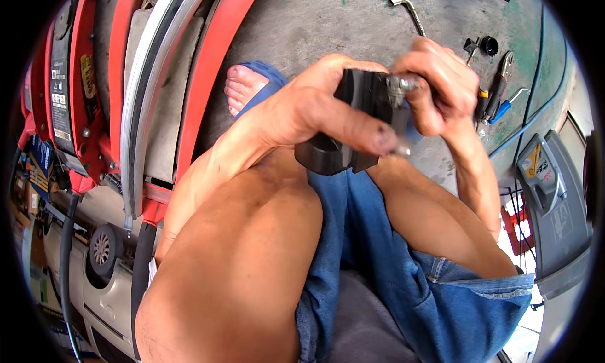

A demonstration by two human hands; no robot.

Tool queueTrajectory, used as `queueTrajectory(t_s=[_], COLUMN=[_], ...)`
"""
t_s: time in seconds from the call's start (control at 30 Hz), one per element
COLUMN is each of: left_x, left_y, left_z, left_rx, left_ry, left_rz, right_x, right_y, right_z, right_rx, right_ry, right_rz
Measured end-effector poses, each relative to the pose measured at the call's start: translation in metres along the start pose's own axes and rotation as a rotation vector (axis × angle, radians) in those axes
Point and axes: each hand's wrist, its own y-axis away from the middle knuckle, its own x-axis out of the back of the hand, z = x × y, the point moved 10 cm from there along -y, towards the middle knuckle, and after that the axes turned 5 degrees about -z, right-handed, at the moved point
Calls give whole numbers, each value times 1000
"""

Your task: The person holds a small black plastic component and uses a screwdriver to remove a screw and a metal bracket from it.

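Note:
Above my knees, my left hand (309, 114) grips a black plastic part (324, 156) with a curved, hollow-looking lower end. Its thumb lies across the front, and a small shiny metal tip (403, 151) shows beside the thumb's end. A silvery metal fitting (398, 86) sits at the part's upper right. My right hand (444, 86) is closed at that fitting, thumb and curled fingers pinching around it. Motion blurs the fingertips, so the fitting's exact shape is unclear.
Red floor jacks (211, 79) stand along the left. On the concrete lie an L-shaped socket wrench (411, 13), a black ring (489, 46), pliers (502, 79) and a blue-handled tool (502, 109). A blue hose (532, 120) and grey case (554, 186) are at right.

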Motion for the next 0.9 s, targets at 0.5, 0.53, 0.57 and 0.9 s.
queueTrajectory(t_s=[0.5,0.53,0.57,0.9], left_x=[19,16,13,35], left_y=[-1,-2,-1,5], left_z=[-1,1,6,16], left_rx=[-40,-44,-81,-122], left_ry=[-70,-71,-38,-567], left_rz=[173,171,191,440], right_x=[16,19,19,10], right_y=[-1,-1,-2,-15], right_z=[-8,-13,-14,-33], right_rx=[-56,-54,-73,-123], right_ry=[344,347,410,773], right_rz=[-175,-175,-205,-317])
